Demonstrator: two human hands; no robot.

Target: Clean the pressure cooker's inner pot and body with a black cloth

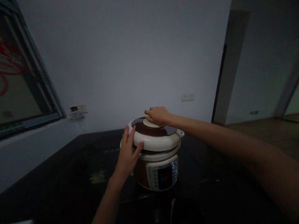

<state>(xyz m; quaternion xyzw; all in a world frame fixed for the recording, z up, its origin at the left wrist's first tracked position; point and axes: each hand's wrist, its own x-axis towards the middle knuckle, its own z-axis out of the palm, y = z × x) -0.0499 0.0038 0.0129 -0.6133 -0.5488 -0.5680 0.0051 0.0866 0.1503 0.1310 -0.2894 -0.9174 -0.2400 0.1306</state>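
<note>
A white and brown electric pressure cooker point(142, 174) stands upright on a black tabletop, its control panel facing me. Its lid point(161, 141) has a white rim and a dark brown top, and it sits on the pot with a dark gap showing below the rim. My right hand point(158, 115) is closed around the knob at the lid's centre; the fingers hide most of that knob. Against the left side of the lid's rim lies my left hand point(128, 152), fingers spread and thumb on the front of the rim.
The black table point(70, 171) reaches back to a pale wall. A wall socket point(187, 97) is behind the cooker to the right, and loose sockets point(78, 112) hang at the left. A window point(28, 77) is on the left; a doorway point(231, 68) opens at the right.
</note>
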